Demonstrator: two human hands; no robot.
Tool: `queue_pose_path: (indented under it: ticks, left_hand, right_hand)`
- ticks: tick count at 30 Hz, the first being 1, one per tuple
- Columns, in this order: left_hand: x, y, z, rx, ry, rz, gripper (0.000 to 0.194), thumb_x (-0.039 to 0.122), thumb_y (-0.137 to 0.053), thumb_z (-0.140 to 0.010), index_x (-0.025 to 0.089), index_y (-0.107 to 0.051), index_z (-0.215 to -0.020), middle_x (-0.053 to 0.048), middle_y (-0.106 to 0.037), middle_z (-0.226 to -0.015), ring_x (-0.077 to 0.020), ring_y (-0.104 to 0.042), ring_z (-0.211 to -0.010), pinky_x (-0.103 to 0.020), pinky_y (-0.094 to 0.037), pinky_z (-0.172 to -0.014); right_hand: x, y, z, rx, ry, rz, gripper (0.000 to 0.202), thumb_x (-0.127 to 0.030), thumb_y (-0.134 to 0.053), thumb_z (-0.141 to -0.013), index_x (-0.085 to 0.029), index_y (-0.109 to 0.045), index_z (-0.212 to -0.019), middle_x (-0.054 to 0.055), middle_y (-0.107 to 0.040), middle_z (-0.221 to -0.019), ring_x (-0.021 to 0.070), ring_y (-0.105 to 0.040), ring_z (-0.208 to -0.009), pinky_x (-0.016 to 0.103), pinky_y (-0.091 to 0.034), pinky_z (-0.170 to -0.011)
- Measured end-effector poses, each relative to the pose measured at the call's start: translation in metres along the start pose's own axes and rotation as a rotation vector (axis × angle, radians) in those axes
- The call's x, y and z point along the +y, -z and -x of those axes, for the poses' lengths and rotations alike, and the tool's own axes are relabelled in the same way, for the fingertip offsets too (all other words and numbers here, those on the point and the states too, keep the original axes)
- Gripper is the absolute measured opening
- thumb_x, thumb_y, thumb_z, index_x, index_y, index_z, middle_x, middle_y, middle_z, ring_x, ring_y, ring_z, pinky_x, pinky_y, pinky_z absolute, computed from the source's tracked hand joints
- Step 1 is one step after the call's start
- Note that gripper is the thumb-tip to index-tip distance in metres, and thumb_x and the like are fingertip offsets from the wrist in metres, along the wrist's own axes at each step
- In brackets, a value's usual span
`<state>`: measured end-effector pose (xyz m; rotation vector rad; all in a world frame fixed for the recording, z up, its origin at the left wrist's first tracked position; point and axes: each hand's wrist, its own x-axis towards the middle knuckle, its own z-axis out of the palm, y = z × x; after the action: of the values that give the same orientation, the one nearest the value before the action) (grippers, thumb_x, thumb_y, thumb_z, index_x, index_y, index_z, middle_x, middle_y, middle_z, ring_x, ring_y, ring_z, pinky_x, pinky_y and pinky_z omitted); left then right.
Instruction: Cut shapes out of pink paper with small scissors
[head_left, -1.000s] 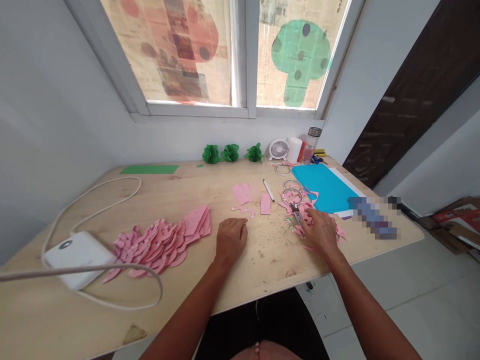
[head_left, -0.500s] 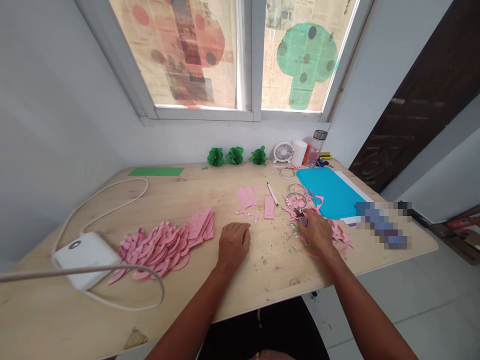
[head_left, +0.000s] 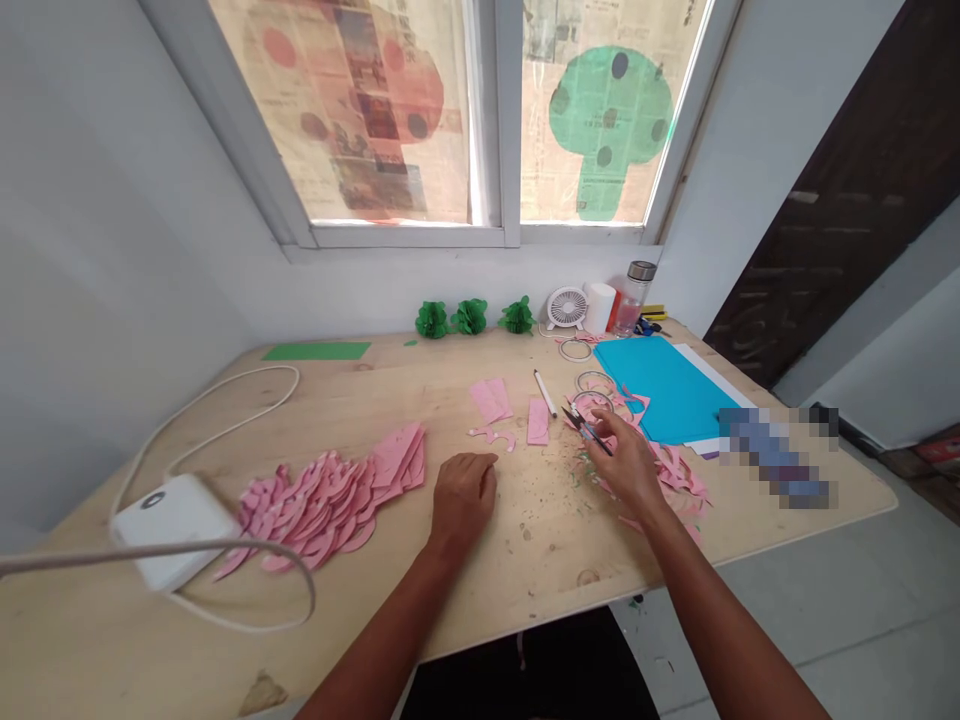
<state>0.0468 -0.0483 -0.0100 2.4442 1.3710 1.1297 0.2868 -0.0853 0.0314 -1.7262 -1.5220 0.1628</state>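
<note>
Daylight glows through the window point(head_left: 511, 130), lighting the table point(head_left: 375, 395) softly; the door point(head_left: 832, 190) sits dim, a mosaic point(head_left: 772, 455) blurs one patch, edges stretch

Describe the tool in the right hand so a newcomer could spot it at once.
On the wooden table below the window, find the large bright blue sheet towards the right end. Left of it, the right hand holds a small cutting tool over pink paper scraps. Its dark, pointed blades set it apart from the pale, round rings just beyond.
</note>
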Motion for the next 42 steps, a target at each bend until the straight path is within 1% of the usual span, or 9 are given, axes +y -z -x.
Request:
queue_pose_path:
  ticks: [4, 10, 13, 16, 21, 27, 34, 39, 42]
  left_hand:
    - [0.001, 0.001, 0.000, -0.004, 0.011, 0.003, 0.020, 0.017, -0.044, -0.077, 0.019, -0.062, -0.086, -0.007, -0.067, -0.082, -0.0242, -0.060, -0.083, -0.039, -0.043, -0.076]
    - [0.001, 0.002, 0.000, 0.028, 0.032, 0.068, 0.020, 0.018, -0.044, -0.077, 0.020, -0.062, -0.087, -0.007, -0.067, -0.081, -0.0238, -0.060, -0.084, -0.039, -0.044, -0.077]
    - [0.001, 0.003, -0.002, 0.078, 0.127, 0.166, 0.018, 0.021, -0.046, -0.078, 0.020, -0.062, -0.086, -0.007, -0.067, -0.085, -0.0228, -0.060, -0.086, -0.039, -0.045, -0.078]
    - [0.001, 0.003, -0.010, 0.112, 0.297, 0.353, 0.017, 0.027, -0.050, -0.077, 0.020, -0.063, -0.086, -0.006, -0.068, -0.089, -0.0215, -0.061, -0.085, -0.036, -0.047, -0.075]
    - [0.011, -0.001, -0.038, 0.117, 0.546, 0.794, 0.025, 0.035, -0.059, -0.071, 0.018, -0.064, -0.088, -0.006, -0.068, -0.085, -0.0198, -0.062, -0.080, -0.031, -0.049, -0.068]
    - [0.028, -0.011, -0.055, 0.008, 0.721, 1.190, 0.035, 0.036, -0.066, -0.065, 0.015, -0.060, -0.093, -0.007, -0.068, -0.079, -0.0174, -0.063, -0.068, -0.028, -0.049, -0.058]
    - [0.035, -0.021, -0.049, -0.134, 0.693, 1.283, 0.025, 0.032, -0.066, -0.065, 0.015, -0.063, -0.084, -0.005, -0.067, -0.073, -0.0161, -0.063, -0.068, -0.027, -0.050, -0.062]
    - [0.038, -0.025, -0.049, -0.102, 0.664, 1.255, 0.021, 0.033, -0.064, -0.067, 0.015, -0.064, -0.078, -0.004, -0.068, -0.076, -0.0159, -0.061, -0.066, -0.027, -0.050, -0.061]
    - [0.036, -0.025, -0.048, -0.122, 0.628, 1.197, 0.022, 0.033, -0.063, -0.069, 0.016, -0.065, -0.082, -0.004, -0.068, -0.077, -0.0159, -0.061, -0.067, -0.026, -0.049, -0.060]
  right_hand:
    - [-0.015, -0.015, -0.012, -0.061, 0.043, -0.225, 0.039, -0.025, -0.054, -0.075, -0.019, -0.053, -0.114, 0.005, -0.063, -0.086, 0.0166, -0.059, -0.071, 0.028, -0.047, -0.064]
    - [-0.017, -0.041, -0.019, -0.056, 0.176, -0.131, 0.038, -0.022, -0.054, -0.076, -0.020, -0.053, -0.113, 0.006, -0.060, -0.089, 0.0183, -0.059, -0.077, 0.030, -0.049, -0.068]
    - [-0.018, -0.046, -0.014, -0.019, 0.236, -0.058, 0.037, -0.020, -0.052, -0.077, -0.021, -0.052, -0.115, 0.008, -0.060, -0.093, 0.0205, -0.059, -0.085, 0.032, -0.049, -0.072]
    - [-0.021, -0.047, -0.007, 0.006, 0.293, 0.022, 0.037, -0.018, -0.049, -0.080, -0.020, -0.051, -0.117, 0.009, -0.060, -0.096, 0.0226, -0.058, -0.090, 0.033, -0.048, -0.076]
    - [-0.025, -0.050, -0.003, -0.004, 0.384, 0.070, 0.038, -0.017, -0.048, -0.080, -0.021, -0.051, -0.117, 0.009, -0.060, -0.097, 0.0223, -0.058, -0.089, 0.031, -0.048, -0.074]
    - [-0.028, -0.054, -0.001, -0.004, 0.340, -0.007, 0.038, -0.017, -0.049, -0.079, -0.022, -0.050, -0.117, 0.009, -0.060, -0.095, 0.0213, -0.058, -0.085, 0.030, -0.049, -0.070]
    - [-0.029, -0.057, -0.002, -0.018, 0.266, -0.085, 0.037, -0.018, -0.051, -0.078, -0.021, -0.051, -0.115, 0.008, -0.059, -0.093, 0.0211, -0.058, -0.084, 0.030, -0.049, -0.069]
    - [-0.032, -0.058, -0.003, -0.085, 0.295, -0.119, 0.038, -0.018, -0.051, -0.078, -0.022, -0.052, -0.115, 0.009, -0.060, -0.096, 0.0216, -0.058, -0.089, 0.031, -0.049, -0.073]
    - [-0.031, -0.059, -0.004, -0.122, 0.260, -0.174, 0.037, -0.019, -0.050, -0.078, -0.021, -0.053, -0.115, 0.008, -0.062, -0.094, 0.0212, -0.060, -0.087, 0.031, -0.049, -0.074]
